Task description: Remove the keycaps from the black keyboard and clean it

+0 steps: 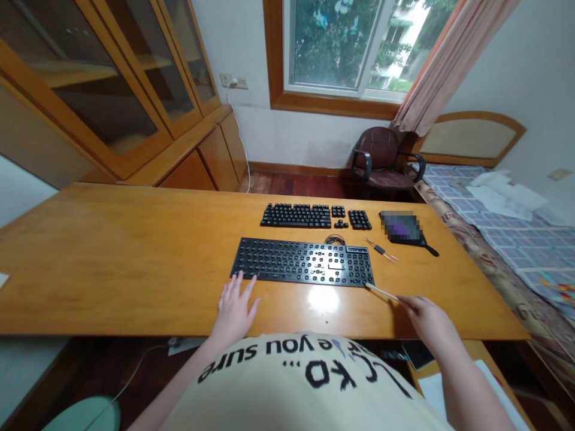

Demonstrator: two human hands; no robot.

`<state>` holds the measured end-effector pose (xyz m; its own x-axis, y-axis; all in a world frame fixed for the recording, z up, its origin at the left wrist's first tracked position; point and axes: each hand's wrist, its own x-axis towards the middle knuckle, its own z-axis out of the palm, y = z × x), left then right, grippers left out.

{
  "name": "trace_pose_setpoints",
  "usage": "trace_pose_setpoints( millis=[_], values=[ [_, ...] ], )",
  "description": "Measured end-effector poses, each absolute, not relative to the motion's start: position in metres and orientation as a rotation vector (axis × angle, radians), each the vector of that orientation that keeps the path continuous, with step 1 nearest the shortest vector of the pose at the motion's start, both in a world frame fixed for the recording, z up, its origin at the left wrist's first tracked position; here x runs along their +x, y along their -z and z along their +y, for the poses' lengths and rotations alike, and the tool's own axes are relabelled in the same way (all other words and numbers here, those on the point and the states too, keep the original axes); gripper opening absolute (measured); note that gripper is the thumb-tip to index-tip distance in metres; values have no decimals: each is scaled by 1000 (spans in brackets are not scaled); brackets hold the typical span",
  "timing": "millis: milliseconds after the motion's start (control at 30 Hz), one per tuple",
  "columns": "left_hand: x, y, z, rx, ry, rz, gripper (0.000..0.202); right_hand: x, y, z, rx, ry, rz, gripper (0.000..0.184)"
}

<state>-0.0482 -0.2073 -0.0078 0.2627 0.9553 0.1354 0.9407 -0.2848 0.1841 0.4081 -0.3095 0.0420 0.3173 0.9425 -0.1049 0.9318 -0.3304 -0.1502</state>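
Wooden desk (112,257): left hand (234,310) released, flat at keyboard (303,262) corner; right hand (429,320) grasps stick (381,291) reaching keyboard.

The right hand (426,317) grips the near end of a stick (381,291). The stick's far tip lies at the near right corner of the keyboard (303,261), which stretches left from the grip across the table (112,257). The left hand (233,308) lies on the table at the keyboard's near left corner. A row of keycaps (296,215) lies behind the keyboard. A small tool (381,249) lies beyond the grip, with a pad (404,228) just behind it. A chair (381,158) stands beyond the table, and a bed (516,239) runs along to the right of the grip.
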Motion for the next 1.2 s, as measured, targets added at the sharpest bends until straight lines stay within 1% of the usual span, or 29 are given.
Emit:
trace_pose_setpoints(
  millis=[167, 300, 433, 600, 700, 867, 967, 1033, 1100, 1200],
  values=[
    [-47, 5, -213, 2424, -293, 1873, 50, 407, -36, -293, -2516, -159, -1846, 31],
    [-44, 1, -212, 2402, -307, 1883, 49, 391, -37, -276, -2383, -295, -1924, 30],
    [-44, 0, -212, 2382, -341, 1891, 49, 347, -41, -258, -2202, -416, -1974, 31],
    [-44, 0, -213, 2373, -361, 1887, 49, 303, -39, -246, -2101, -427, -2003, 30],
    [-45, -1, -213, 2377, -358, 1878, 49, 317, -38, -247, -2213, -440, -1923, 29],
    [-45, -1, -213, 2381, -355, 1883, 48, 387, -46, -265, -2586, -516, -1628, 28],
    [-45, -1, -213, 2377, -355, 1887, 48, 422, -63, -283, -2796, -445, -1441, 30],
    [-45, -1, -213, 2375, -356, 1886, 48, 434, -75, -293, -2887, -328, -1408, 30],
    [-45, -1, -212, 2371, -357, 1886, 48, 437, -82, -297, -2866, -229, -1401, 31],
    [-45, -1, -213, 2359, -361, 1887, 49, 428, -82, -295, -2649, -252, -1482, 34]
  ],
)
